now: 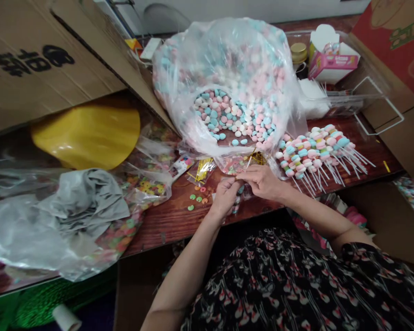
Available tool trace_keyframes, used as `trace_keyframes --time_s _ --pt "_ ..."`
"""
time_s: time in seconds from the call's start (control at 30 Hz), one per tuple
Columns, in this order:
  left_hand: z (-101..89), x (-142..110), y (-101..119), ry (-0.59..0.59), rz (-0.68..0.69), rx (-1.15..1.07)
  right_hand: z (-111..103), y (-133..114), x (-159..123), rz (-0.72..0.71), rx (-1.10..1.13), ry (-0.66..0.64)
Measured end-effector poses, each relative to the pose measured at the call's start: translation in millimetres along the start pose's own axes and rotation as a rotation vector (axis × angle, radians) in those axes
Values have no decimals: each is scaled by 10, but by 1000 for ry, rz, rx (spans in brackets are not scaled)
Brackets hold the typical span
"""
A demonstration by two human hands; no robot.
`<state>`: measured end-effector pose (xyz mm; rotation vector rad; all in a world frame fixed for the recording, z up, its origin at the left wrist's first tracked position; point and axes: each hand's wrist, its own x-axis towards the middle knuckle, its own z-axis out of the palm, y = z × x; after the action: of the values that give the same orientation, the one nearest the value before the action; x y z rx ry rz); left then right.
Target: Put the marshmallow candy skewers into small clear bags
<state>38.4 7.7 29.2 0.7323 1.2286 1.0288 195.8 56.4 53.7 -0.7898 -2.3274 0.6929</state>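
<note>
- A large clear plastic bag (pixel 224 78) of pastel round candies rests on a reddish wooden table (pixel 172 225).
- Beside it lies a heap of candy lollipops (pixel 313 154) on white sticks.
- The left hand (pixel 226 197) and right hand (pixel 260 182) meet above the table, fingers pinching a small clear wrapper (pixel 237 204) (mostly hidden, so uncertain).
- Gold twist ties (pixel 203 169) lie just beyond.
</note>
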Motion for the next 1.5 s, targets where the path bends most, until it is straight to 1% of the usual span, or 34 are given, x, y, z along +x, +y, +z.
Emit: trace_keyframes --time_s 0.13,0.27,0.3,0.37,0.43,0.47,0.53,0.6,0.67,0.7,0.77,0.8,0.83,0.9,0.97,1.0,1.03,1.07,1.1,1.17,1.2,1.3,1.37,1.43,1.5 --pt "-10 -58 2 -46 -60 -1 52 73 -111 76 51 -3" --pt "-27 -80 -15 -14 -36 94 39 91 -156 63 86 21" --pt "-32 -83 -23 2 -19 116 33 72 -170 63 90 50" --pt "-38 -92 -39 33 20 146 34 18 -212 94 115 147" --pt "-36 -106 -53 63 59 155 69 -38 -266 168 178 245" --pt "-33 -113 -58 72 78 162 100 -59 -292 213 222 264" --pt "-23 -131 -60 75 111 192 174 -74 -328 313 339 257" --pt "-10 -156 -43 54 124 227 230 -49 -334 395 484 223" --pt "1 -193 -6 5 81 201 232 0 -316 433 653 143" --pt "2 -215 20 -37 34 157 208 23 -304 425 737 67" --pt "-10 -262 73 -167 -94 51 122 41 -285 359 833 -126" --pt "-25 -283 96 -243 -162 5 68 30 -282 305 809 -201" --pt "-47 -300 113 -316 -224 -28 11 6 -285 229 722 -241" --pt "-106 -320 128 -456 -334 -51 -93 -73 -306 -10 403 -239" --pt "-173 -320 122 -600 -426 -35 -165 -166 -338 -322 63 -195" --pt "-204 -314 115 -673 -466 -14 -187 -206 -355 -470 -61 -181" --pt "-231 -305 110 -741 -499 13 -199 -239 -372 -590 -147 -169" --pt "-253 -294 108 -796 -522 40 -201 -262 -386 -674 -198 -151" --pt "-269 -282 110 -841 -537 68 -197 -276 -397 -726 -223 -129" --pt "-287 -260 131 -914 -550 124 -177 -281 -410 -772 -228 -98" --pt "-288 -251 147 -947 -552 157 -166 -276 -412 -781 -224 -102" --pt "-261 -237 197 -1027 -558 291 -147 -256 -399 -801 -249 -186" --pt "-228 -231 225 -1057 -547 374 -152 -255 -385 -827 -281 -243" --pt "-204 -208 259 -1067 -509 418 -164 -277 -379 -831 -325 -275" --pt "-210 -154 328 -1076 -403 488 -174 -325 -384 -791 -388 -287"
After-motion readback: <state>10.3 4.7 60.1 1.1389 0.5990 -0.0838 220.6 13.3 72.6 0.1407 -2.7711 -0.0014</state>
